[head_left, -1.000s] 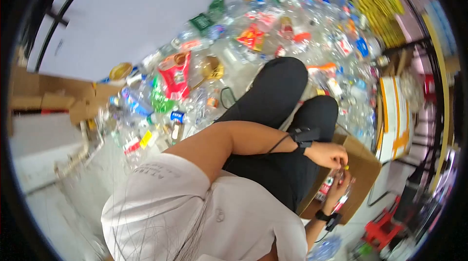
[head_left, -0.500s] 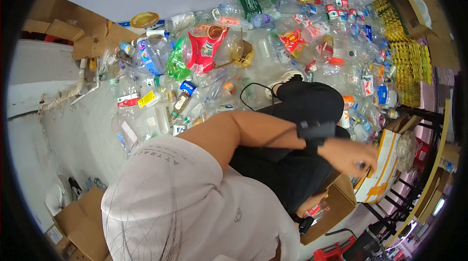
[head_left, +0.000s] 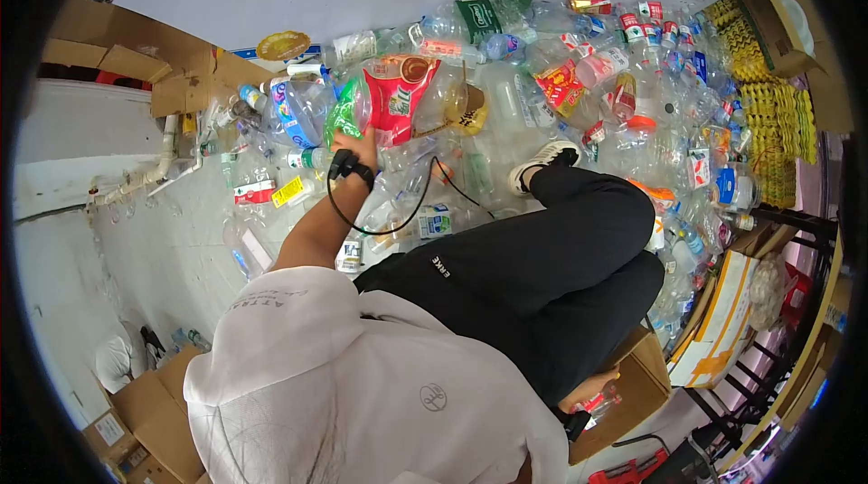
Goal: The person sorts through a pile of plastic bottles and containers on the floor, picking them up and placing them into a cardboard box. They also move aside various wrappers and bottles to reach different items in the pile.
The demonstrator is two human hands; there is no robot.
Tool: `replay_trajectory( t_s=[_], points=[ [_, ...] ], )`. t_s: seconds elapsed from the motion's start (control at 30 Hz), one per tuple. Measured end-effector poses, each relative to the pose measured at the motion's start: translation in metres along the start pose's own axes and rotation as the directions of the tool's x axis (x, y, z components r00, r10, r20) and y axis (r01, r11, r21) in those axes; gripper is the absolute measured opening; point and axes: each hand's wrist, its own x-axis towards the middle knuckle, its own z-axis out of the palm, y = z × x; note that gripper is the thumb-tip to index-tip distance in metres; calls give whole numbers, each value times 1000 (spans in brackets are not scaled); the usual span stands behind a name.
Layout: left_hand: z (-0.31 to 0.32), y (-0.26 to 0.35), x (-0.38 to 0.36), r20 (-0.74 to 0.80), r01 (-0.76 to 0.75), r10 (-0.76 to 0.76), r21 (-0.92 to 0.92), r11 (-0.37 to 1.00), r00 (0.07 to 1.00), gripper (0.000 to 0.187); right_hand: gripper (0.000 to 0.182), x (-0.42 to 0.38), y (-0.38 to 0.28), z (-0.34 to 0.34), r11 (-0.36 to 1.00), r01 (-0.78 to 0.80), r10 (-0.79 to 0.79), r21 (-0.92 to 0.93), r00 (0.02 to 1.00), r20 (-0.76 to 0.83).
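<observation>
Green plastic (head_left: 341,116) touches the left hand (head_left: 356,150), a bottle (head_left: 600,403) lies by the right hand (head_left: 588,390), both grips unclear.

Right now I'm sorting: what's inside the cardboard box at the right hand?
Clear, red-labelled plastic shows by the right hand; trousers and that hand hide part of the box's inside.

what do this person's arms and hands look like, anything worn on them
Both hands are ungloved. The left hand has a black wrist device strapped on, with a thin black cable looping off. The left sleeve is short and white, with grey lettering. The right hand has a black wristband; most of that arm is hidden.
</observation>
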Motion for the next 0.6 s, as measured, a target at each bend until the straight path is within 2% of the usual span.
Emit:
replay_trajectory(
  t_s=[0.07, 0.1, 0.13, 0.17, 0.2, 0.23, 0.27, 0.3, 0.33, 0.4, 0.43, 0.47, 0.5, 0.53, 0.6],
  points=[
    [7, -9, 15, 94, 179, -171, -86, 980, 981, 91, 49, 4, 14, 13, 999, 12, -13, 42, 1000, 13],
    [16, -10, 17, 94, 174, -166, -90, 981, 982, 91, 49, 5, 20, 19, 996, 23, -26, 83, 999, 25],
    [25, -8, 19, 351, 412, -286, -365, 835, 892, 90, 49, 6, 24, 23, 993, 30, -35, 114, 999, 41],
    [34, -7, 19, 611, 646, -288, -515, 563, 738, 89, 49, 4, 26, 29, 992, 22, -29, 127, 998, 55],
    [44, -2, 17, 615, 645, -281, -514, 565, 737, 89, 49, -3, -6, 0, 999, -13, 10, 40, 998, 68],
    [54, 5, 13, 571, 654, -340, -541, 528, 747, 82, 50, -10, -39, -28, 998, -45, 49, -49, 996, 80],
    [58, 7, 10, 525, 661, -402, -568, 491, 750, 74, 51, -12, -43, -35, 988, -74, 87, -139, 992, 88],
    [55, 6, 14, 604, 717, -400, -488, 498, 689, 57, 51, -14, -47, -42, 968, -100, 124, -228, 988, 95],
    [62, -1, 17, 606, 716, -396, -489, 498, 689, 57, 53, -9, -28, -27, 994, -37, 46, -101, 995, 88],
    [76, -14, 22, 644, 621, -65, -698, 358, 762, 41, 55, 1, -2, 3, 999, 22, -23, 29, 997, 70],
    [70, -12, 26, 618, 598, -111, -676, 430, 778, 33, 56, 3, 4, 9, 990, 20, -34, 141, 995, 98],
    [61, -13, 33, 620, 634, -205, -623, 458, 757, 30, 56, 3, 14, 12, 982, 18, -40, 188, 993, 115],
    [51, -17, 42, 630, 634, -206, -591, 499, 749, 39, 56, 2, 18, 10, 972, 15, -47, 234, 990, 133],
    [37, -19, 52, 637, 630, -206, -560, 537, 742, 48, 56, -1, 7, 6, 968, 126, -135, 215, 991, 25],
    [5, -20, 66, 556, 567, -220, -590, 575, 802, 51, 55, -1, 14, 13, 954, 234, -224, 189, 972, -73]
  ],
)
